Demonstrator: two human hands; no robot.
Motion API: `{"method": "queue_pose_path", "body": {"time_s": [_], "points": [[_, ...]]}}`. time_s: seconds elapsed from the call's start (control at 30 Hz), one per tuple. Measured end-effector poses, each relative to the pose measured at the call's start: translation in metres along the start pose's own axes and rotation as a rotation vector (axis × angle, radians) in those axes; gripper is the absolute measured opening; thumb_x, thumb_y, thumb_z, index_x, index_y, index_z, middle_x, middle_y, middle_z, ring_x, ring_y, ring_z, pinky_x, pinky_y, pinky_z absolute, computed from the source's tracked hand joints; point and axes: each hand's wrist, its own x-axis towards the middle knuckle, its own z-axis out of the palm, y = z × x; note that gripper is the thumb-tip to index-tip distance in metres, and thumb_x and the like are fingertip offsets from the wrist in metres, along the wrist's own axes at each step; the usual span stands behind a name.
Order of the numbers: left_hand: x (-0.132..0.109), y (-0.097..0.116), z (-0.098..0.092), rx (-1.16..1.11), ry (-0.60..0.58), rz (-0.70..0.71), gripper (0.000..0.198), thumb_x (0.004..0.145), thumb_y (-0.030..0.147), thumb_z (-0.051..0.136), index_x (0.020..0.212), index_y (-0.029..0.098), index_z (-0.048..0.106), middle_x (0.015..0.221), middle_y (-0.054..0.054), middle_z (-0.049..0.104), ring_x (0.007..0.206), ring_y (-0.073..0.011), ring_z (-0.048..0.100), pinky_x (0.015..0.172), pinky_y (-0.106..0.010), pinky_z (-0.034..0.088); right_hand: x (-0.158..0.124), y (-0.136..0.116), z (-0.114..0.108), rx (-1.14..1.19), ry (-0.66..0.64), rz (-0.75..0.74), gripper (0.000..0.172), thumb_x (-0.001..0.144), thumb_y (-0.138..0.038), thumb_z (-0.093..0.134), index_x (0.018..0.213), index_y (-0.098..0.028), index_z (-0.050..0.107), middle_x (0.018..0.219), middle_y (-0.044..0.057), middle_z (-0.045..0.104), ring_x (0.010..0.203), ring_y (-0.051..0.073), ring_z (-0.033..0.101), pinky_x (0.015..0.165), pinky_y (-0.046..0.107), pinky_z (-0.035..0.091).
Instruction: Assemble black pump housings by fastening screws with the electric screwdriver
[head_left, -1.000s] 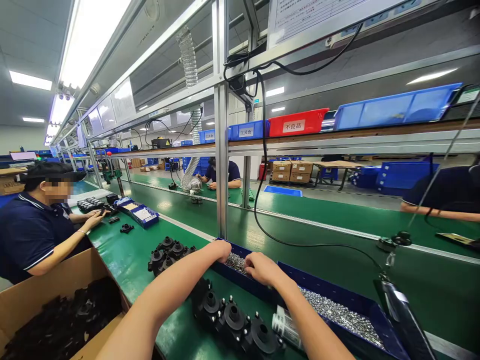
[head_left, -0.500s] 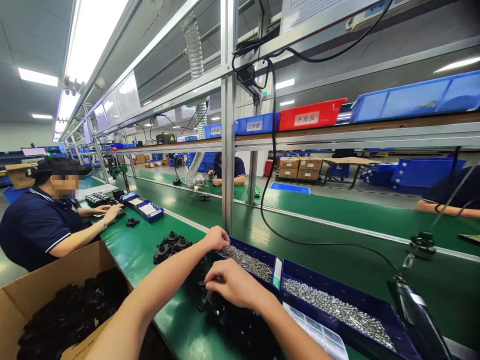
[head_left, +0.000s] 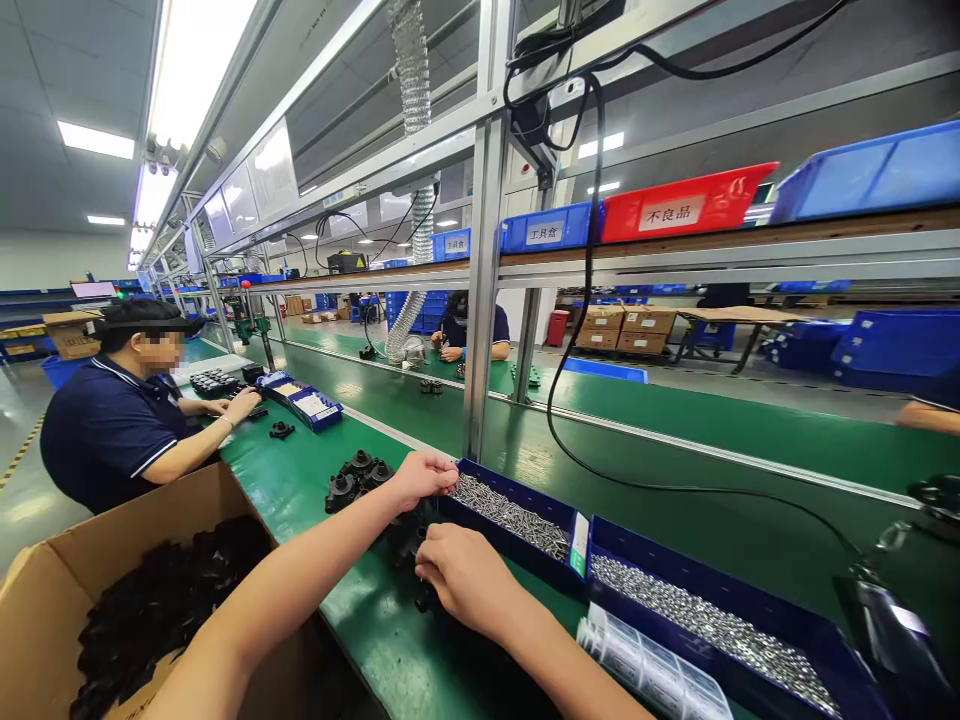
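My left hand [head_left: 421,475] hovers at the near left corner of a blue tray [head_left: 525,550] filled with small metal screws [head_left: 510,516], fingers pinched together; what they pinch is too small to see. My right hand [head_left: 461,575] rests curled over black plastic parts [head_left: 412,540] on the green belt, just in front of that tray; whether it grips one I cannot tell. A second blue tray [head_left: 750,610] of silver screws lies to the right.
A cluster of black parts [head_left: 358,478] sits further up the green belt [head_left: 300,490]. An open cardboard box [head_left: 45,590] of black parts stands at my left. A co-worker [head_left: 120,420] sits beyond it. A hanging screwdriver [head_left: 896,630] and a clear packet [head_left: 652,675] are at right.
My right hand moved from the screw tray down onto the black parts. The left hand stayed at the tray corner. The view shifted left.
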Motion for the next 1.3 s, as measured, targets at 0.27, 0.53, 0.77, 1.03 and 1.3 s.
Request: {"method": "queue_pose_path", "body": {"time_s": [0.27,0.53,0.77,1.03,1.3], "points": [[-0.02,0.01,-0.003,-0.261,-0.001,-0.028,0.01,0.093,0.021,0.072,0.091,0.012,0.067,0.08,0.002,0.067,0.071,-0.0117,0.065,0.07,-0.028,0.057,0.0,0.002,0.002,-0.092,-0.031,-0.097,0.027,0.095,-0.008,0.053,0.09,-0.019,0.076,0.098,0.006,0.071,0.092,0.022,0.063,0.071,0.032,0.037],[-0.029,0.015,-0.003,-0.448,0.015,-0.064,0.008,0.094,0.018,0.07,0.089,0.012,0.067,0.078,0.003,0.066,0.069,-0.011,0.064,0.066,-0.025,0.056,-0.002,-0.002,0.005,-0.168,-0.016,-0.119,0.023,0.089,-0.005,0.056,0.087,-0.016,0.075,0.091,0.007,0.07,0.083,0.021,0.062,0.067,0.034,0.033],[-0.045,0.022,0.001,-0.58,0.007,-0.066,0.022,0.074,0.02,0.091,0.08,0.01,0.072,0.073,-0.001,0.067,0.064,-0.0088,0.061,0.064,-0.022,0.049,-0.004,0.014,-0.009,-0.124,0.096,-0.096,0.018,0.093,-0.013,0.061,0.09,-0.022,0.076,0.092,0.004,0.072,0.084,0.019,0.065,0.067,0.029,0.038],[-0.071,0.026,0.017,-0.669,0.07,-0.011,0.045,0.052,0.036,0.102,0.079,0.011,0.077,0.077,-0.003,0.068,0.069,-0.0086,0.06,0.067,-0.02,0.047,-0.002,0.052,-0.017,-0.026,0.518,0.107,0.018,0.102,-0.022,0.058,0.105,-0.021,0.076,0.091,0.005,0.073,0.085,0.022,0.068,0.073,0.03,0.045],[-0.083,0.018,0.014,-0.514,0.185,0.044,0.055,0.05,0.052,0.098,0.083,0.013,0.079,0.083,-0.007,0.072,0.072,-0.0108,0.061,0.069,-0.024,0.048,0.003,0.043,-0.01,-0.034,0.547,0.035,0.029,0.106,-0.022,0.047,0.098,-0.018,0.075,0.09,0.008,0.071,0.084,0.021,0.065,0.076,0.03,0.044]]}}
